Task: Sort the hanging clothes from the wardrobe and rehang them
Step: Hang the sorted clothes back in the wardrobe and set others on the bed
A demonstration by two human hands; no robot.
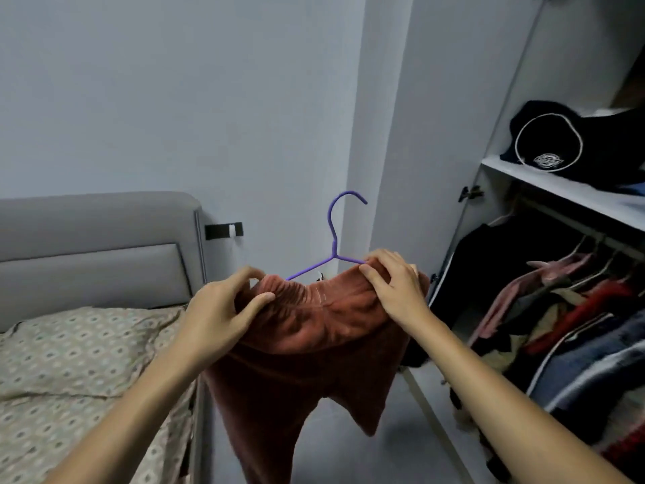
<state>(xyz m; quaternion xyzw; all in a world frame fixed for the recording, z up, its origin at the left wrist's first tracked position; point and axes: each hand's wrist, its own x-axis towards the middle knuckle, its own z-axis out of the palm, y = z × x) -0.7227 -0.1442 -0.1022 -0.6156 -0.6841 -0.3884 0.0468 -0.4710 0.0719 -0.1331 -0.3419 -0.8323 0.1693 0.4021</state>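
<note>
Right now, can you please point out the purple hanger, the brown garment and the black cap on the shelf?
purple hanger (334,235): head view, on the neck under the hook.
brown garment (324,319): head view, on the cloth between the hands.
black cap (548,141): head view, on its crown.

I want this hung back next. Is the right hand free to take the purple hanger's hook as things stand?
Probably not yet: the right hand pinches the brown garment on the hanger. The hook itself stands bare above, nothing blocking it.
</note>
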